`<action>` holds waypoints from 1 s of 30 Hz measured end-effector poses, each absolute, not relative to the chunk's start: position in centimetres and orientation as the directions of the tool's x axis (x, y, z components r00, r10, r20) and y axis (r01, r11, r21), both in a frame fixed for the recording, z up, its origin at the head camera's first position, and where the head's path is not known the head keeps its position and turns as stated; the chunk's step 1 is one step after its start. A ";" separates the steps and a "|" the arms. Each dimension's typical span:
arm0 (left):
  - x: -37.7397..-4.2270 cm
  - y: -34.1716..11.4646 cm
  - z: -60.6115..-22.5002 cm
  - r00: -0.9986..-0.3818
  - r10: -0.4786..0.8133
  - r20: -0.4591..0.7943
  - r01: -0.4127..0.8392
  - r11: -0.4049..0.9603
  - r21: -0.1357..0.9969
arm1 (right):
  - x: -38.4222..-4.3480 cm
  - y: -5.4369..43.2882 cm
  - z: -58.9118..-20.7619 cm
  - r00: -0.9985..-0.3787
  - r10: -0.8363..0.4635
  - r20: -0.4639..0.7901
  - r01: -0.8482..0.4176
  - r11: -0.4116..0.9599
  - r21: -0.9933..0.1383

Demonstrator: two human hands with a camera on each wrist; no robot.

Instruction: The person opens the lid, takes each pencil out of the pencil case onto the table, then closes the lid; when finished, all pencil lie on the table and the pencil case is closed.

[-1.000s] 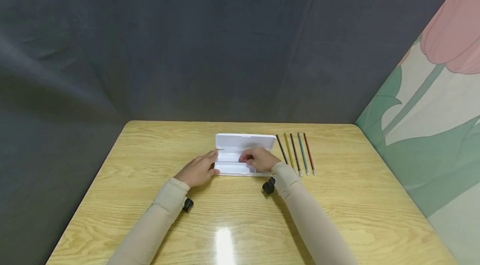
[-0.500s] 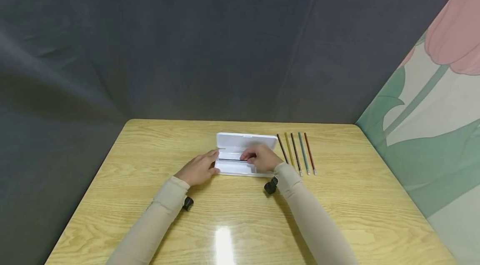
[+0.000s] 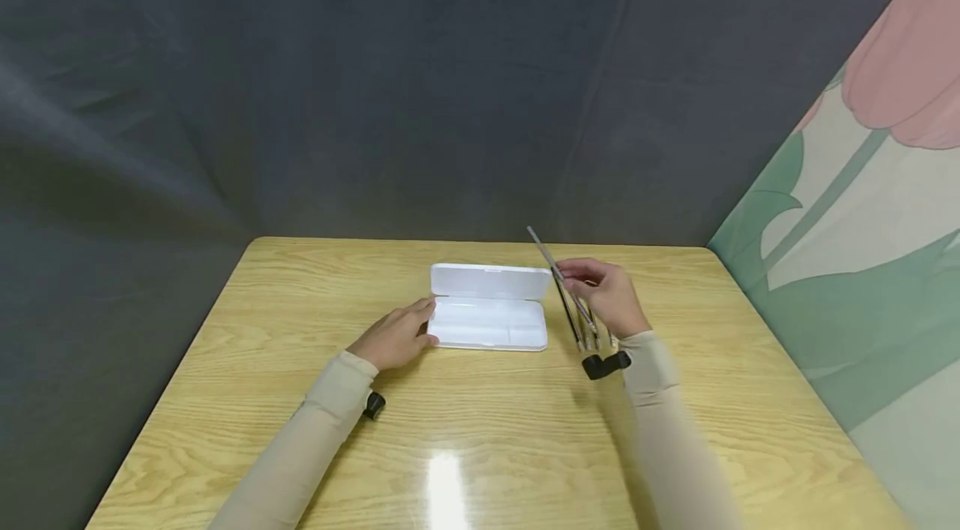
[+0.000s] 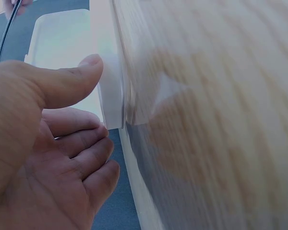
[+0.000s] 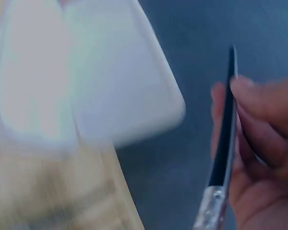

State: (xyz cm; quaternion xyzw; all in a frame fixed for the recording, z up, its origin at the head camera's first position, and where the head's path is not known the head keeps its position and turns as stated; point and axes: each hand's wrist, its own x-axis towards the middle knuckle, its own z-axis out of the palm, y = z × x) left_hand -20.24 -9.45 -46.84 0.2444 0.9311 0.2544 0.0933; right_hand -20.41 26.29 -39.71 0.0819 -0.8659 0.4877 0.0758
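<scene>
A white pencil case [image 3: 468,312] lies with its lid [image 3: 491,282] raised. My left hand [image 3: 395,338] holds the left end of the case, thumb at the front corner and fingers toward the back; in the left wrist view its thumb [image 4: 72,84] lies along the case. Right of the case, my right hand [image 3: 603,295] pinches a black pencil [image 5: 225,129] between thumb and fingers. That pencil slants in the air, its silver eraser band at the lower end. Below the right hand, a row of pencils [image 3: 567,312] is partly covered.
The wooden table [image 3: 360,463] has its back edge beside a dark curtain [image 3: 450,97]. A floral panel [image 3: 862,288] stands along the right. A small divider [image 3: 509,336] parts the front compartment of the case.
My right hand has lifted the black pencil out of the case and carried it right, above the row of pencils. The left hand has stayed at the case.
</scene>
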 end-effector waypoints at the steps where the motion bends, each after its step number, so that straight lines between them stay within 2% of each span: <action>1: -20.3 -9.5 -46.9 -0.864 0.500 -0.054 0.405 0.755 0.516 | -20.5 27.5 -39.7 -0.975 -0.008 0.220 -0.194 0.508 -0.839; 3: -20.2 -9.6 -46.9 -0.866 0.496 -0.059 0.400 0.760 0.512 | -20.7 29.8 -40.0 -0.967 0.105 0.232 -0.137 0.551 -0.823; 6: -20.2 -9.7 -46.9 -0.866 0.496 -0.062 0.398 0.760 0.514 | -21.0 32.7 -41.1 -0.947 0.227 0.226 -0.012 0.680 -0.733; 10: -20.0 -9.8 -46.7 -0.866 0.496 -0.064 0.393 0.754 0.526 | -21.1 35.1 -43.1 -0.931 0.303 0.203 0.118 0.777 -0.619; 13: -20.0 -9.8 -46.7 -0.866 0.497 -0.061 0.394 0.752 0.529 | -21.3 36.0 -44.4 -0.924 0.339 0.178 0.163 0.769 -0.618; 20: -20.1 -9.6 -46.8 -0.862 0.505 -0.048 0.407 0.744 0.530 | -22.1 37.2 -46.4 -0.923 0.346 0.167 0.203 0.809 -0.551; 27: -20.0 -9.4 -46.5 -0.860 0.508 -0.049 0.410 0.745 0.526 | -22.3 37.5 -46.5 -0.940 0.334 0.069 0.236 0.784 -0.575; 30: -19.9 -9.2 -46.5 -0.857 0.514 -0.046 0.418 0.744 0.521 | -22.1 37.3 -46.3 -0.941 0.330 0.078 0.231 0.791 -0.567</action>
